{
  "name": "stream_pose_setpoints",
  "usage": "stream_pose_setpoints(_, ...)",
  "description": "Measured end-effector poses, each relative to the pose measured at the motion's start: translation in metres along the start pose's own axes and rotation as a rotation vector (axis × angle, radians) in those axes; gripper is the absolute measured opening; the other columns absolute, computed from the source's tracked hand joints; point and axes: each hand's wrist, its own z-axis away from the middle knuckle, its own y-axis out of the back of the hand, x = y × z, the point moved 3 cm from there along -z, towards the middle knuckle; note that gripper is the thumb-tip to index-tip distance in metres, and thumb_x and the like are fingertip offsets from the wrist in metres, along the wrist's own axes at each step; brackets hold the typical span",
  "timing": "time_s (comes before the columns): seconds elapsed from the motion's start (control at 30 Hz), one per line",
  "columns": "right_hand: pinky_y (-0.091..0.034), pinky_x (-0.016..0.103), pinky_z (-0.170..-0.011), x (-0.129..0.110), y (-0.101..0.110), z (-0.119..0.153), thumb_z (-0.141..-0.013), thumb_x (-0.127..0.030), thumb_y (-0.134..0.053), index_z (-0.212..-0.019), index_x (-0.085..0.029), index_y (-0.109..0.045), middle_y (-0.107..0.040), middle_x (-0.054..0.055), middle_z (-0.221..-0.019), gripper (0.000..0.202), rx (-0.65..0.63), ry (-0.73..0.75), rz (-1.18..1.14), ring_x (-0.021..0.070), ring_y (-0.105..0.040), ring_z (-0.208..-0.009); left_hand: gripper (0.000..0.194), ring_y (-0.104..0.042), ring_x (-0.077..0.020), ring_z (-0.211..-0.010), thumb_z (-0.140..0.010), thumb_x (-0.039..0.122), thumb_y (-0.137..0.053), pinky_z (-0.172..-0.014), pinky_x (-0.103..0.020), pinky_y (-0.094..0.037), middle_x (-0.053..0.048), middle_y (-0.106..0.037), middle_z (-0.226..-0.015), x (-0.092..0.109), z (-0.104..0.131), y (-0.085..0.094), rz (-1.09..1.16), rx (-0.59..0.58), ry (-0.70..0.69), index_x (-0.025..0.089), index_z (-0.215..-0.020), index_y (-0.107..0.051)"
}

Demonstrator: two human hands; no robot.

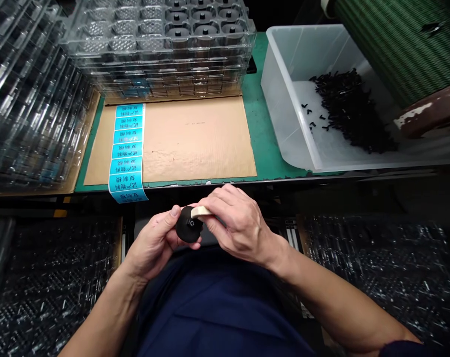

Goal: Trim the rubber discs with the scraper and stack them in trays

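Your left hand (154,243) pinches a round black part (185,232), your right hand (240,223) a pale tool (200,212) against it. The top tray (123,43) looks about half filled.

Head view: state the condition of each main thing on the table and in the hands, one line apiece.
Black round part: held up in the left hand
Cream-coloured tool: gripped by the right hand, over the part; contact unclear
Clear plastic trays: stacked, top one partly filled with dark round parts
Cardboard sheet: flat
Blue label strip: near end past the table edge
Translucent plastic bin: open-topped
Small black pieces: heaped, some scattered
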Motion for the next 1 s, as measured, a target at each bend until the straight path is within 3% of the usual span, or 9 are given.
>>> stream_pose_setpoints(0.1, -0.044, 0.039, -0.081, 0.0, -0.001, -0.001, -0.102, -0.02, -0.057, -0.108, -0.014, -0.07, -0.071, 0.008, -0.098, 0.015, -0.005, 0.058, 0.012, 0.0224, -0.057, -0.088, 0.045, -0.073, -0.0214, -0.062, -0.08, 0.056, -0.084, -0.057, -0.031, -0.065, -0.01, -0.077, -0.076, -0.004, 0.001, 0.004, 0.028, -0.011, 0.1, 0.011, -0.089, -0.082)
stream_pose_setpoints(0.3, -0.045, 0.038, -0.079, -0.003, 0.0, -0.007, -0.106, -0.025, -0.055, -0.111, -0.016, -0.072, -0.071, 0.007, -0.099, 0.02, -0.018, 0.191, -0.03, 0.0209, -0.055, -0.087, 0.046, -0.075, -0.0241, -0.061, -0.081, 0.056, -0.083, -0.05, -0.028, -0.062, -0.014, -0.079, -0.08, -0.015, 0.003, 0.004, 0.13, -0.071, 0.22, 0.01, -0.089, -0.081)
stream_pose_setpoints(0.43, -0.046, 0.038, -0.086, -0.002, -0.001, -0.009, -0.105, -0.024, -0.055, -0.116, -0.019, -0.071, -0.072, 0.007, -0.112, 0.021, -0.065, 0.326, -0.134, 0.0214, -0.057, -0.096, 0.035, -0.075, -0.0242, -0.062, -0.085, 0.045, -0.083, -0.054, -0.031, -0.064, -0.01, -0.077, -0.076, -0.017, 0.003, -0.001, 0.192, -0.14, 0.228, 0.01, -0.092, -0.081)
stream_pose_setpoints(0.5, -0.045, 0.038, -0.088, 0.002, -0.002, -0.01, -0.104, -0.024, -0.055, -0.113, -0.02, -0.072, -0.073, 0.006, -0.11, 0.02, -0.014, 0.272, -0.149, 0.021, -0.058, -0.096, 0.025, -0.076, -0.024, -0.074, -0.089, 0.037, -0.078, -0.065, -0.035, -0.067, -0.009, -0.079, -0.086, -0.013, 0.0, -0.003, 0.242, -0.111, 0.127, 0.012, -0.095, -0.08)
stream_pose_setpoints(0.57, -0.044, 0.036, -0.081, 0.008, -0.002, -0.012, -0.102, -0.024, -0.058, -0.098, -0.018, -0.072, -0.071, 0.005, -0.094, 0.016, 0.097, 0.063, -0.137, 0.0191, -0.057, -0.085, 0.019, -0.076, -0.0233, -0.094, -0.093, 0.031, -0.074, -0.082, -0.037, -0.067, -0.009, -0.079, -0.106, -0.007, -0.002, -0.002, 0.268, -0.011, -0.048, 0.017, -0.106, -0.08)
stream_pose_setpoints(0.63, -0.041, 0.032, -0.069, 0.013, -0.005, -0.011, -0.097, -0.025, -0.062, -0.082, -0.017, -0.068, -0.062, 0.001, -0.075, 0.018, 0.14, -0.208, -0.19, 0.0155, -0.053, -0.071, 0.031, -0.073, -0.0226, -0.113, -0.09, 0.024, -0.078, -0.097, -0.034, -0.062, -0.008, -0.077, -0.123, -0.002, -0.002, -0.001, 0.211, 0.096, -0.21, 0.023, -0.121, -0.076)
stream_pose_setpoints(0.73, -0.034, 0.028, -0.058, 0.011, -0.011, -0.009, -0.096, -0.033, -0.062, -0.077, -0.018, -0.065, -0.057, -0.002, -0.067, 0.024, 0.067, -0.481, -0.383, 0.0119, -0.047, -0.06, 0.055, -0.068, -0.0258, -0.125, -0.078, 0.019, -0.089, -0.104, -0.032, -0.057, -0.007, -0.074, -0.131, 0.003, 0.0, -0.003, 0.069, 0.17, -0.364, 0.03, -0.13, -0.073)
stream_pose_setpoints(0.87, -0.032, 0.027, -0.055, 0.0, -0.005, -0.012, -0.095, -0.036, -0.062, -0.074, -0.019, -0.063, -0.056, -0.002, -0.066, 0.027, 0.12, -0.526, -0.404, 0.0118, -0.045, -0.06, 0.057, -0.063, -0.0318, -0.134, -0.072, 0.017, -0.093, -0.112, -0.042, -0.052, -0.005, -0.074, -0.133, 0.009, 0.005, -0.011, 0.006, 0.198, -0.516, 0.034, -0.124, -0.076)
stream_pose_setpoints(1.0, -0.037, 0.028, -0.062, -0.013, 0.005, -0.015, -0.095, -0.029, -0.059, -0.079, -0.019, -0.063, -0.059, 0.001, -0.073, 0.02, 0.193, -0.404, -0.341, 0.014, -0.05, -0.067, 0.056, -0.064, -0.0282, -0.132, -0.073, 0.012, -0.091, -0.112, -0.037, -0.052, -0.001, -0.076, -0.129, 0.014, 0.006, -0.016, -0.015, 0.228, -0.576, 0.036, -0.122, -0.077)
